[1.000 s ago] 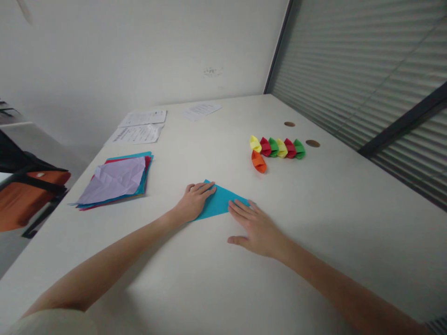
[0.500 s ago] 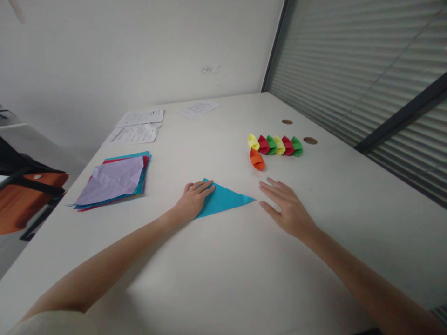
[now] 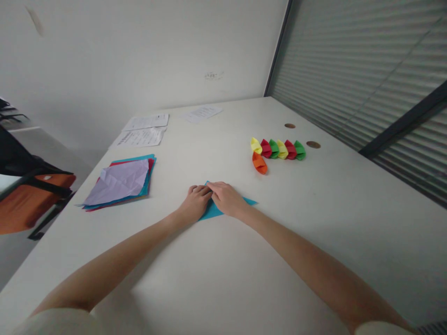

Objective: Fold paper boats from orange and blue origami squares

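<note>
A blue sheet of paper (image 3: pixel 211 212), folded into a pointed triangle, lies flat on the white table. My left hand (image 3: pixel 194 203) is on its left end, fingers curled and pressed onto the paper. Over its middle and upper edge rests my right hand (image 3: pixel 227 199), its fingers held together and meeting the left fingertips near the top corner. Both hands hide much of the sheet; the lower edge and the right tip show. What the fingertips pinch, if anything beyond the paper, is hidden.
Beyond my right hand lie an orange folded paper piece (image 3: pixel 260 164) and a row of yellow, red and green folded pieces (image 3: pixel 290 150). At left is a stack of coloured sheets (image 3: pixel 120 180); printed papers (image 3: pixel 141 137) lie behind it. Blinds (image 3: pixel 356 70) border the right side.
My right hand has moved left from beyond the paper's right tip onto its middle, next to my left hand. My left hand stays on the paper. The view has shifted slightly.
</note>
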`<state>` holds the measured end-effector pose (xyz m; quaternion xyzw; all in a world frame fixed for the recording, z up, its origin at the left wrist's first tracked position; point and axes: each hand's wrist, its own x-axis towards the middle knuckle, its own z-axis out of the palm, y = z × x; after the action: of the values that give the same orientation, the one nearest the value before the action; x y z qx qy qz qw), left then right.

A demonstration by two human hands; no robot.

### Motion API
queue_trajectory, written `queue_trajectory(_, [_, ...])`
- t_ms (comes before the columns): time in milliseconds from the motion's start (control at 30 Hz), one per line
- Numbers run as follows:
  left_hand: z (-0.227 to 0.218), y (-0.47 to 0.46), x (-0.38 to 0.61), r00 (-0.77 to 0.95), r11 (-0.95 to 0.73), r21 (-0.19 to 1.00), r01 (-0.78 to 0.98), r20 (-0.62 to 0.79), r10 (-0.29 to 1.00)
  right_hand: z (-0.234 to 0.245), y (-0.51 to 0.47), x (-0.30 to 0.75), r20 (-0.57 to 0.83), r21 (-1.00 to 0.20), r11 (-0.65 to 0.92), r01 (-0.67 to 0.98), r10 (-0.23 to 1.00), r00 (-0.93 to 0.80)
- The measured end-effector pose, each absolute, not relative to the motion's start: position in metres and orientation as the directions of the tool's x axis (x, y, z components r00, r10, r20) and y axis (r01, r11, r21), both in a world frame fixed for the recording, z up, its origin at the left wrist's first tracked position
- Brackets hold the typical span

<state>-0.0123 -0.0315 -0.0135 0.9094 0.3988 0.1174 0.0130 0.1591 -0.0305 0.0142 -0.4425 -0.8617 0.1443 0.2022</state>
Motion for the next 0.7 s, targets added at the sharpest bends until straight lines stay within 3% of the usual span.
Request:
queue_trajectory(200, [-0.017, -0.028, -0.013, 0.668, -0.718, 0.102, 0.689, 0.297, 0.683, 0.015, -0.022, 0.149, 0.181, -0.451, 0.475, 0.756, 0.878, -0.443])
queue_trajectory(433, [-0.005, -0.049, -0.018, 0.709, -0.739, 0.027, 0.673, 0.259, 0.655, 0.000, -0.025, 0.147, 0.225, -0.444, 0.476, 0.759, 0.879, -0.420])
queue_trajectory(700, [-0.002, -0.132, -0.019, 0.690, -0.713, 0.143, 0.686, 0.184, 0.700, -0.004, -0.031, 0.146, 0.224, -0.354, 0.492, 0.795, 0.870, -0.438])
